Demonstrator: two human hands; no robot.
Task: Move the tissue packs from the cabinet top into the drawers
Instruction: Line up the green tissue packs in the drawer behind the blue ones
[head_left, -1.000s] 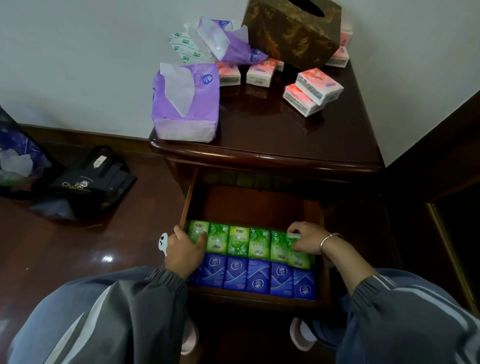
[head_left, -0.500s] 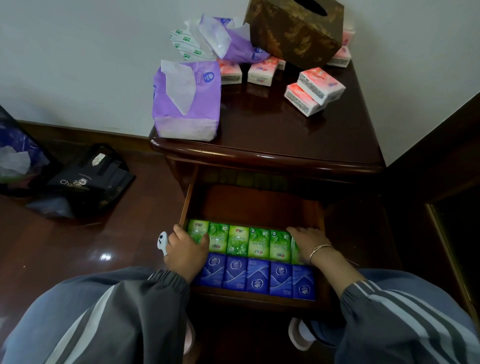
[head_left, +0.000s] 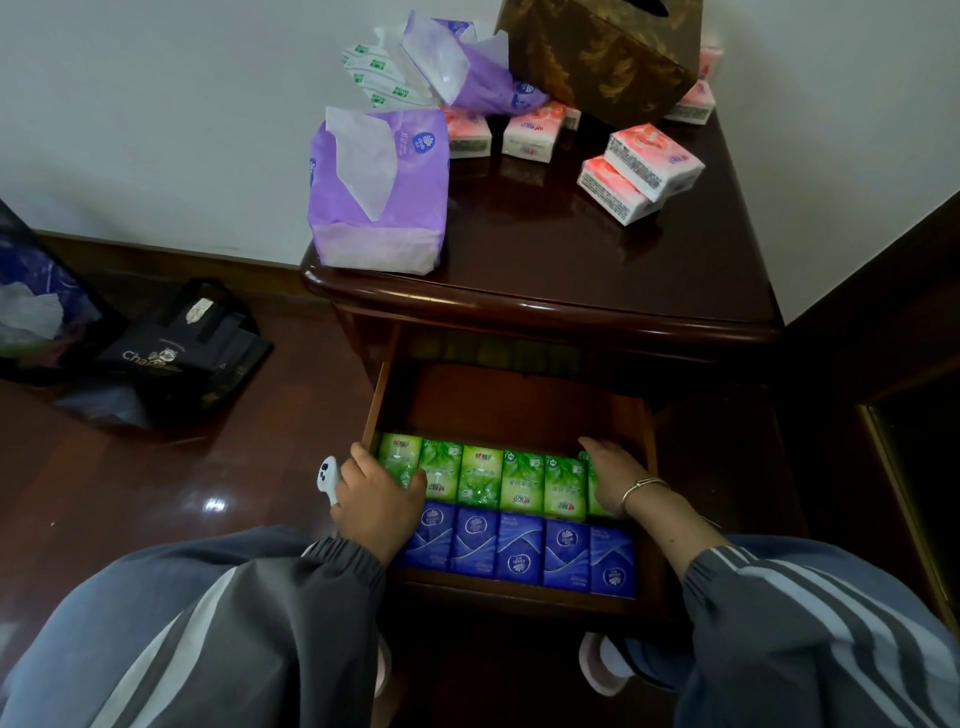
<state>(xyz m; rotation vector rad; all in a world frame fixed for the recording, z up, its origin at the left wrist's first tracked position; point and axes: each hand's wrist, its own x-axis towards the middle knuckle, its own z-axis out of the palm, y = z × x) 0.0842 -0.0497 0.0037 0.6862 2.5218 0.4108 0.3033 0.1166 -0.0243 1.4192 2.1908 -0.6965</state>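
On the floor at the far left lies a black bag (head_left: 182, 353). To its right stands the dark wooden cabinet (head_left: 571, 270), with a purple soft pack (head_left: 384, 208) at the near left corner of its top, a tissue sticking out of it. A second purple pack (head_left: 483, 78) lies farther back against the wall.

Below the top, the drawer (head_left: 375, 405) is pulled out. Its far part is bare wood. A row of green packs (head_left: 522, 480) stands side by side across its middle, and a row of blue packs (head_left: 519, 553) stands just in front, touching them.

The left hand (head_left: 374, 499) sits at the left end of the green row, its fingers curled round the end pack and the thumb lying across the top. A small white object (head_left: 328, 475) sticks out beside its knuckles.

The pink packs (head_left: 644, 171) lie on the cabinet top, toward the far right. Two are stacked, and others lie around the brown tissue box (head_left: 597, 57).

The right hand (head_left: 613, 475), a bracelet (head_left: 641, 486) on its wrist, lies with its fingers straight and together against the right end of the green row, holding nothing.
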